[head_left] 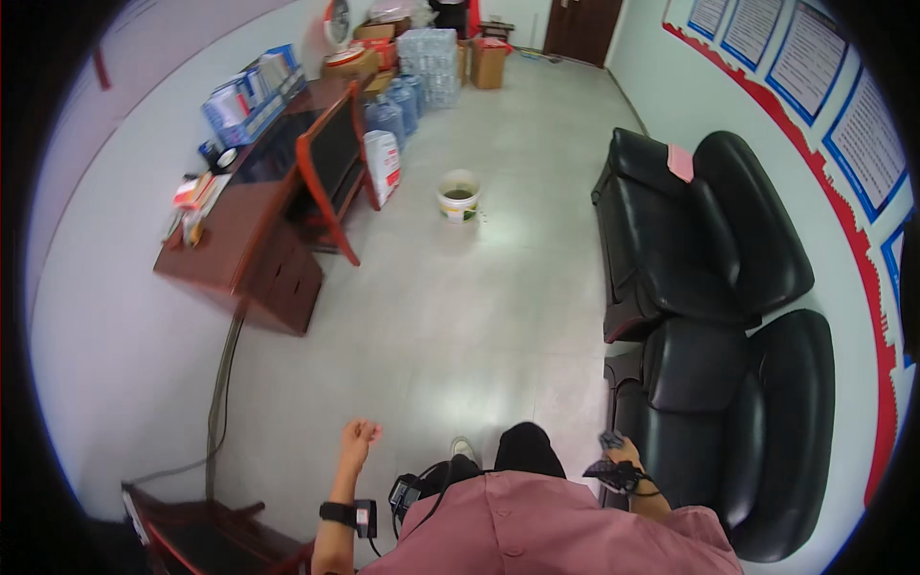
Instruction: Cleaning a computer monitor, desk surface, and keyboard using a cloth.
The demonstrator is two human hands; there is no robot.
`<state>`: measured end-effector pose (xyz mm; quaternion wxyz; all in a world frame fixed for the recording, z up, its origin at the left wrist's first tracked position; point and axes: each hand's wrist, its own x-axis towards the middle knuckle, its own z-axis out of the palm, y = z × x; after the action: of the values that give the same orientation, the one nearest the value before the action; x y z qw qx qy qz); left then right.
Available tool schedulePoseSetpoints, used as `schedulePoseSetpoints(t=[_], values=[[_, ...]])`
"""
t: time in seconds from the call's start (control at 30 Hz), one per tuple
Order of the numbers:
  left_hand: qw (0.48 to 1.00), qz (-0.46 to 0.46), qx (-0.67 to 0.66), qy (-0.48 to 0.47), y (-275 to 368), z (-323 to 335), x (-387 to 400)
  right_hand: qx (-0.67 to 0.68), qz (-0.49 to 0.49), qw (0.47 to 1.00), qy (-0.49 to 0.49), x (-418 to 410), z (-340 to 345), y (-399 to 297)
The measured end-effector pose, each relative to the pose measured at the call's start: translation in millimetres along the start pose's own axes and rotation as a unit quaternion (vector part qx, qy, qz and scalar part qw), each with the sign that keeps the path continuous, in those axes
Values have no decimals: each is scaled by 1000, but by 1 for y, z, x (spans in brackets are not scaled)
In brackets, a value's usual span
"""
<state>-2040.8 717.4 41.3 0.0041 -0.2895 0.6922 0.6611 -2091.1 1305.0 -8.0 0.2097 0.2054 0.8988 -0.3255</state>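
Observation:
My left hand (358, 440) hangs over the floor at the lower left of the head view, its fingers curled. A small pink patch shows at its fingertips; whether that is a held thing is unclear. A device on a black strap (336, 512) sits on the left forearm. At the lower right, beside the front of the near black sofa (690, 453), my right hand (627, 453) is closed on a dark grey, crumpled thing, likely a cloth (611, 438). Something black (611, 472) hangs at the right wrist.
A white bucket (458, 212) with dark liquid stands ahead on the floor (467, 302). Left are a wooden desk (223, 237), a chair (327, 158) and another chair (208, 539) nearby. A far sofa (668, 244) lines the right wall. Water jugs (388, 118) and cartons (489, 66) stand farther back.

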Motion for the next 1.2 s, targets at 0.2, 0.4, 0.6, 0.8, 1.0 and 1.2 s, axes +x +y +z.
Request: schedulePoseSetpoints(t=[0.2, 0.4, 0.6, 0.8, 1.0, 1.2], values=[[983, 99, 58, -147, 112, 116, 217, 118, 207, 971, 38, 13, 11, 40], [956, 80, 150, -238, 173, 186, 346, 95, 240, 966, 2, 141, 37, -5], [994, -64, 27, -88, 225, 213, 464, 104, 85, 991, 2, 376, -16, -138], [993, -111, -28, 5, 254, 262, 568, 63, -110, 992, -11, 590, -113, -409], [981, -153, -101, 62, 261, 302, 686, 5, -200, 974, -106, 734, -166, -582], [957, -191, -151, 157, 288, 326, 815, -111, -87, 975, -172, 827, -198, -571]])
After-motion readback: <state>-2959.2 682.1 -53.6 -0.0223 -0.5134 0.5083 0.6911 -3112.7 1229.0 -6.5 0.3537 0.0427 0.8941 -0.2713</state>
